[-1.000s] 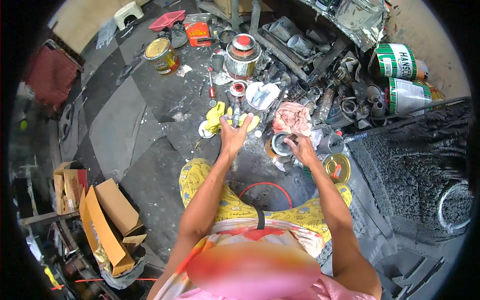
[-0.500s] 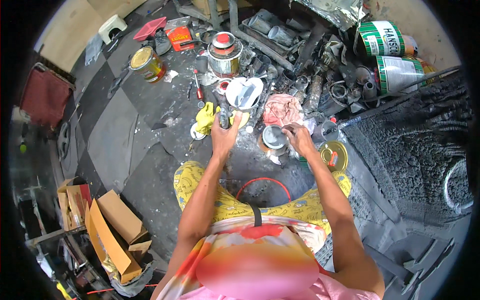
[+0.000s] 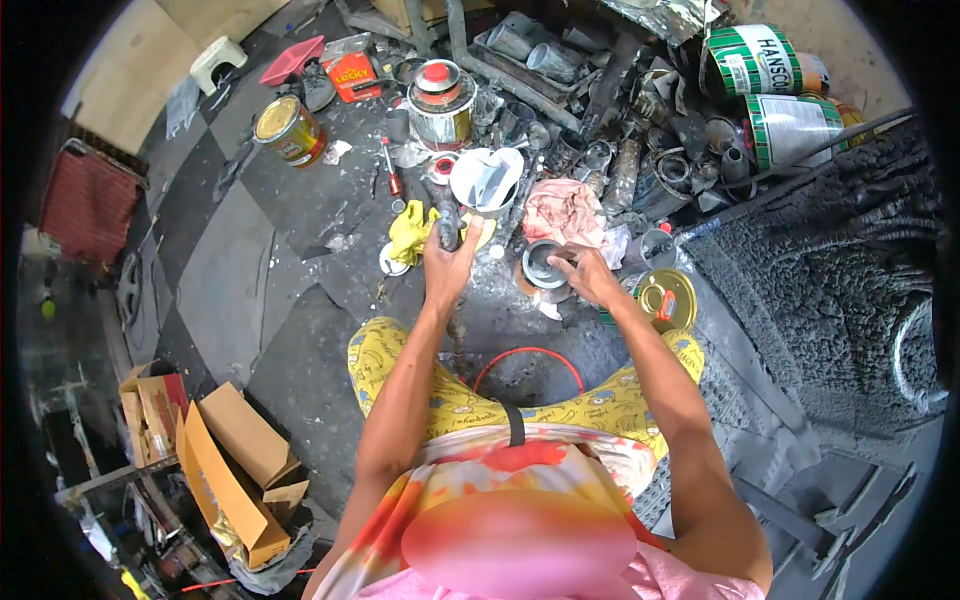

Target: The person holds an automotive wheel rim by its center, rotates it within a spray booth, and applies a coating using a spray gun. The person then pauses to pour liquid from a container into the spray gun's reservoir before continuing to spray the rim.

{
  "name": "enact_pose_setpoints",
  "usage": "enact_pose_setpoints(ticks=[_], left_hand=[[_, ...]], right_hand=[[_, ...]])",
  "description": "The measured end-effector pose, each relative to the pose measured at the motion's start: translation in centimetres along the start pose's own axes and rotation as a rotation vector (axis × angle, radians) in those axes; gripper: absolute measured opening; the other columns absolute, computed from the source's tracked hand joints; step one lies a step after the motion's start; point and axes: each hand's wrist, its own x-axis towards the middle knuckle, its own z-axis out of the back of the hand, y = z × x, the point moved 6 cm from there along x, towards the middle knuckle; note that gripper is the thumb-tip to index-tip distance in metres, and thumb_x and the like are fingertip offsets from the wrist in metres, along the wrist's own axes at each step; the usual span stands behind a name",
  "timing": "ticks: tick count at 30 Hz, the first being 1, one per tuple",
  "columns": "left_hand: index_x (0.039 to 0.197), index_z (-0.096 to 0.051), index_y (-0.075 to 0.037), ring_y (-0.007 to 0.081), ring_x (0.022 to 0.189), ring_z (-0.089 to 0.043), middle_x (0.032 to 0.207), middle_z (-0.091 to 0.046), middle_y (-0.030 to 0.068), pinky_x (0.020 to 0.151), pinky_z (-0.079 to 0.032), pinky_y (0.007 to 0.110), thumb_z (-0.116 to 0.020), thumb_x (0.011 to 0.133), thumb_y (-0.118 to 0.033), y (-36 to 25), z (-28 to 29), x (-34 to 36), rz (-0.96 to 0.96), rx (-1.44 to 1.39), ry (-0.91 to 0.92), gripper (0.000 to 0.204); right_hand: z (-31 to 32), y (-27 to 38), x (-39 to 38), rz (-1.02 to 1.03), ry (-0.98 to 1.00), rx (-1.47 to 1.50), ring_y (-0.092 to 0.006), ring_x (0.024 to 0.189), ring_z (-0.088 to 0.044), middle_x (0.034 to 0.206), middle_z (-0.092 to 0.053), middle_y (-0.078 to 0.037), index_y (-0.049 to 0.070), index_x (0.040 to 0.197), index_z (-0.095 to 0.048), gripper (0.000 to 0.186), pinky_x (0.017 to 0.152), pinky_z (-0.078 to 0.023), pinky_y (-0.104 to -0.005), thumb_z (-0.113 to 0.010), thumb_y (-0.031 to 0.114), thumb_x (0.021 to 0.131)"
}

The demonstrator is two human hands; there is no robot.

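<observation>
My left grip (image 3: 450, 258) curls round a dark tube (image 3: 447, 233); my right grip (image 3: 588, 272), nearly closed, its hold unclear, could tip the grey cup (image 3: 541, 262) by nudging.

Far to the left of the left hand (image 3: 450, 255) is a red panel (image 3: 92, 208), and behind that hand on the same side sits an open cardboard box (image 3: 218, 485). Ahead and to its left are a gold-lidded can (image 3: 292, 138), a pink tray (image 3: 291, 60) and, farthest off, a white stool (image 3: 213, 58). Well ahead and right of the right hand (image 3: 588, 273) are green-and-white cans (image 3: 792, 132); directly right of it, a rough black slab (image 3: 800, 260).
</observation>
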Motion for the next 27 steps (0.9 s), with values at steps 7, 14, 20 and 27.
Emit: enact_pose_setpoints(ticks=[7,14,20,27], left_hand=[[0.113,-0.065,0.004,0.0114,0.089,-0.064,0.101,-0.071,0.0069,0.079,-0.051,0.028,-0.078,0.093,-0.025,0.5,0.0,0.0,0.030,-0.071,0.001,0.037],[0.118,-0.064,0.004,0.0117,0.088,-0.063,0.100,-0.071,0.0071,0.079,-0.051,0.029,-0.079,0.092,-0.032,1.1,0.4,0.3,0.057,-0.029,-0.014,0.048],[0.120,-0.064,0.003,0.0084,0.077,-0.057,0.093,-0.068,0.0032,0.069,-0.047,0.026,-0.081,0.088,-0.040,1.5,0.4,0.2,0.136,-0.034,-0.048,0.056],[0.112,-0.067,0.000,0.0079,0.075,-0.056,0.091,-0.067,0.0004,0.066,-0.045,0.025,-0.080,0.090,-0.040,1.2,-0.2,0.0,0.158,-0.025,-0.021,0.048]], right_hand=[[0.3,-0.2,0.2,0.056,-0.035,-0.070,-0.0373,0.098,-0.069,0.106,-0.072,-0.022,-0.001,0.109,-0.074,0.029,0.087,-0.052,-0.0444,-0.064,0.024,0.098],[0.6,0.8,0.8,0.027,0.077,-0.186,-0.0388,0.099,-0.069,0.108,-0.072,-0.024,0.001,0.110,-0.074,0.027,0.089,-0.052,-0.0443,-0.064,0.023,0.098],[0.0,-0.4,0.7,-0.063,0.069,0.026,-0.0406,0.099,-0.068,0.105,-0.071,-0.023,0.001,0.109,-0.075,0.028,0.088,-0.052,-0.0484,-0.065,0.025,0.097],[0.1,-1.2,0.5,0.016,-0.046,-0.123,-0.0338,0.097,-0.071,0.108,-0.073,-0.019,0.002,0.108,-0.075,0.029,0.087,-0.054,-0.0423,-0.065,0.027,0.098]])
